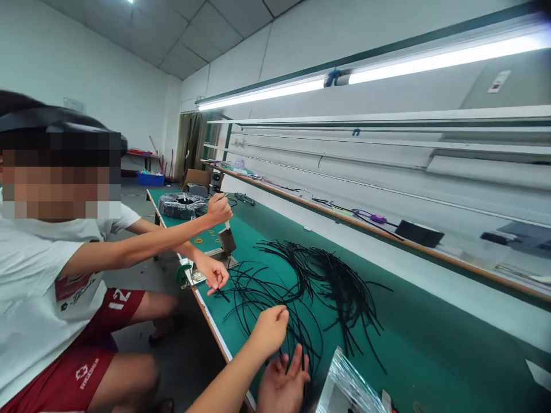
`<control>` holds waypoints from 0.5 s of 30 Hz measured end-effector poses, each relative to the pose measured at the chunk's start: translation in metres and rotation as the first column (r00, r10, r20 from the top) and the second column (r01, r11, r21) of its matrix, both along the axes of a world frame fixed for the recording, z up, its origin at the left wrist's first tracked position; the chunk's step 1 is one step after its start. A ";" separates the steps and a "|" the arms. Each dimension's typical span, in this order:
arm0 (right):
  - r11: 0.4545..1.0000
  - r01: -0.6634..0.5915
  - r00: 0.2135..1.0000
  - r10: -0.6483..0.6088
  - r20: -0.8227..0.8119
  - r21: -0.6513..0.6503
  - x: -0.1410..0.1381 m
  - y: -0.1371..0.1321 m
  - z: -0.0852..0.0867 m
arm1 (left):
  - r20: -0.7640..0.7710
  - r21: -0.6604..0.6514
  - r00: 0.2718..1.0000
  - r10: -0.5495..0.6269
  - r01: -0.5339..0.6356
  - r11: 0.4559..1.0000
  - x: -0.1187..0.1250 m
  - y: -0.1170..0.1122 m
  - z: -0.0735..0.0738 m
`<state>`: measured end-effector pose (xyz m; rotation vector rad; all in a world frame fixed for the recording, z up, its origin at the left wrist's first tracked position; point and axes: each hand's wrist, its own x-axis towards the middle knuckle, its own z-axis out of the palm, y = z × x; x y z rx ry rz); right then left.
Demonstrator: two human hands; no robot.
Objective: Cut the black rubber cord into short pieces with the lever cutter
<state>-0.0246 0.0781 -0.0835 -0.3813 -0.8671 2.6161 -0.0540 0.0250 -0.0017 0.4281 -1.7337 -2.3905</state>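
A loose heap of thin black cables (314, 281) lies across the green bench mat (400, 338). My left hand (270, 331) is curled over the strands, and I cannot tell whether it grips any. Just below, my right hand (283, 387) has its fingers spread, with a strand beside them. A clear plastic-wrapped pack (348, 385) sits at the bench's near edge to the right of my right hand. Farther along, a seated co-worker's hands (219, 209) (210, 274) work near a small metal jig (227, 241).
The co-worker in a white T-shirt (38, 292) sits at the left of the bench. A large wrapped black cable coil (183, 205) lies at the far end. A wood-edged shelf (344, 218) runs along the wall, holding a black device and purple-handled cables.
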 end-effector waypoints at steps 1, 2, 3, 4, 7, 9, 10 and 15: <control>0.999 -0.003 1.000 0.004 0.027 -0.042 -0.005 -0.002 0.006 | 0.008 0.025 0.999 0.041 -0.041 0.999 0.011 -0.003 -0.010; 0.997 -0.011 0.999 0.015 0.050 -0.079 -0.009 -0.003 0.011 | 0.031 0.078 0.995 0.097 -0.099 0.992 0.023 -0.009 -0.021; 0.994 -0.022 0.997 0.030 0.068 -0.107 -0.011 -0.005 0.016 | 0.064 0.153 0.985 0.161 -0.169 0.974 0.035 -0.017 -0.031; 0.992 -0.032 0.996 0.043 0.083 -0.124 -0.010 -0.007 0.020 | 0.098 0.236 0.968 0.229 -0.246 0.940 0.047 -0.027 -0.038; 0.991 -0.072 0.991 0.084 0.108 -0.115 0.007 -0.017 0.026 | 0.114 0.412 0.906 0.407 -0.416 0.811 0.065 -0.062 -0.040; 0.988 -0.125 0.982 0.136 0.131 -0.092 0.026 -0.027 0.028 | 0.073 0.449 0.895 0.440 -0.423 0.787 0.064 -0.080 -0.031; 0.984 -0.157 0.976 0.168 0.141 -0.082 0.036 -0.033 0.027 | 0.060 0.447 0.900 0.432 -0.411 0.794 0.062 -0.085 -0.027; 0.953 -0.303 0.936 0.298 0.186 -0.005 0.054 -0.054 0.011 | 0.091 0.439 0.906 0.413 -0.409 0.800 0.061 -0.087 -0.023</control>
